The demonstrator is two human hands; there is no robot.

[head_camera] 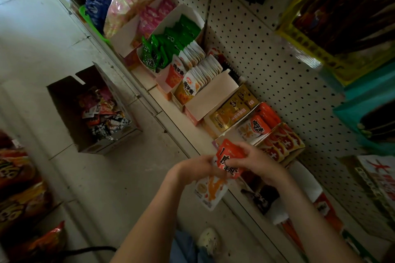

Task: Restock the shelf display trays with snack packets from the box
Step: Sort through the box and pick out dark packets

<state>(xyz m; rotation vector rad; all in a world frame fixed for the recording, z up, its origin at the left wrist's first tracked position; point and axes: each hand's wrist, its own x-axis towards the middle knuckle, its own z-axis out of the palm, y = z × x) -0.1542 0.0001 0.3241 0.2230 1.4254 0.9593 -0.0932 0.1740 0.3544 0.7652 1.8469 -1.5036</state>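
Stocking step: left hand and right hand both grip orange packets, fingers curled round them. Matching tray is just beyond the fingertips, so the next move is probably to slot them in upright. Box is well left of the fingers.

Dim overall; brightest on floor, top left. Deep shadow at right edge & in box. Slight blur on left hand, right hand, packets. Wide-angle bend twd edges.
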